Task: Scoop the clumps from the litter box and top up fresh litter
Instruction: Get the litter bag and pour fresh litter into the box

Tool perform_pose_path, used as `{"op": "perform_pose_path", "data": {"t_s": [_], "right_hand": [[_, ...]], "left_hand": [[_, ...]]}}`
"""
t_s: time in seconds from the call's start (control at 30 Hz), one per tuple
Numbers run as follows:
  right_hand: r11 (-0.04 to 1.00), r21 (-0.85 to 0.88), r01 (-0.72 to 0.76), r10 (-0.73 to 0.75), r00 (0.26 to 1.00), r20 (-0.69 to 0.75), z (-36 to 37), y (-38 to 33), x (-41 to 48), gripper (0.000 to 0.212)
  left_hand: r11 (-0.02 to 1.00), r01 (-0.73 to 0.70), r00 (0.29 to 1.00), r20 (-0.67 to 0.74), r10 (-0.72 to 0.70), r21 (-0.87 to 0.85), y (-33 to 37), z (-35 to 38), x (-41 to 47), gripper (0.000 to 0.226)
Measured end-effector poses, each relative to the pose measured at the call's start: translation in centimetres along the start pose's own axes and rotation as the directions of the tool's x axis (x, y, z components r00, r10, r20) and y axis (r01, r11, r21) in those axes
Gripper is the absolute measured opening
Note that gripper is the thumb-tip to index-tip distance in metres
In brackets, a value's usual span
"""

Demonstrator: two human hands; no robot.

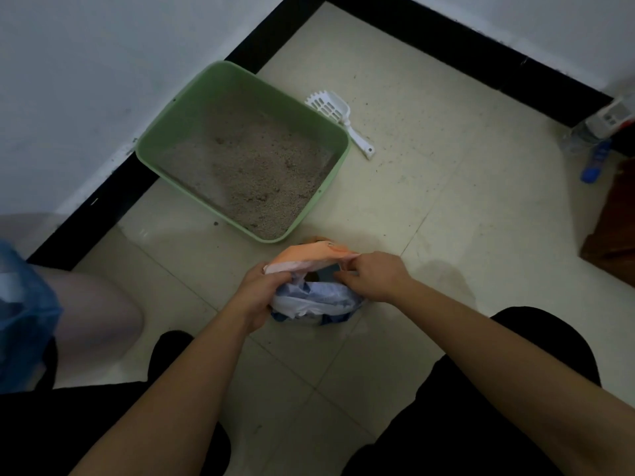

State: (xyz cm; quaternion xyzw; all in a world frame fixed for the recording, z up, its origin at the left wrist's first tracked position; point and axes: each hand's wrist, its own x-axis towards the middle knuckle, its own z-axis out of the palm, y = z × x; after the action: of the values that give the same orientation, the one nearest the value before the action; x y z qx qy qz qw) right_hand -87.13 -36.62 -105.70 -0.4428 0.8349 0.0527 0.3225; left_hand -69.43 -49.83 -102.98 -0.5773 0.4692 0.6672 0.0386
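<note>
Left hand [256,290] grips one side of the litter bag's [316,300] crumpled mouth, and right hand [372,274] pinches its orange top edge. The bag sits near the green litter box [202,94], which holds grey litter. A white scoop [330,106] lies beside the box.

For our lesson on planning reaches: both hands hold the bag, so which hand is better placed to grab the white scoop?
Right, probably. The scoop lies on the floor right of the litter box, handle end toward the right hand; the left hand would have to cross the bag.
</note>
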Motion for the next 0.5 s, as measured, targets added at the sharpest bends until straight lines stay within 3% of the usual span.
{"op": "perform_pose_path", "data": {"t_s": [0.1, 0.2, 0.37, 0.5], "right_hand": [[0.994, 0.106, -0.02, 0.021, 1.0, -0.014, 0.7, -0.2, 0.3, 0.047], [0.968, 0.245, -0.047, 0.053, 0.998, -0.017, 1.6, -0.1, 0.4, 0.046], [0.894, 0.444, -0.057, 0.098, 0.993, -0.07, 0.6, 0.9, 0.3, 0.04], [0.849, 0.528, -0.027, 0.106, 0.987, -0.119, -0.8, 2.0, -0.3, 0.039]], "left_hand": [[1.0, -0.016, 1.0, -0.019, 0.016, -0.007, 0.4, -0.1, -0.5, 0.054], [0.99, -0.069, 0.997, -0.038, 0.074, 0.127, 1.2, -0.1, -0.8, 0.051], [0.904, -0.292, 0.941, -0.077, 0.331, 0.312, 3.8, -0.3, -0.6, 0.049], [0.759, -0.418, 0.848, -0.086, 0.524, 0.5, 5.7, 0.5, -2.0, 0.032]]}}
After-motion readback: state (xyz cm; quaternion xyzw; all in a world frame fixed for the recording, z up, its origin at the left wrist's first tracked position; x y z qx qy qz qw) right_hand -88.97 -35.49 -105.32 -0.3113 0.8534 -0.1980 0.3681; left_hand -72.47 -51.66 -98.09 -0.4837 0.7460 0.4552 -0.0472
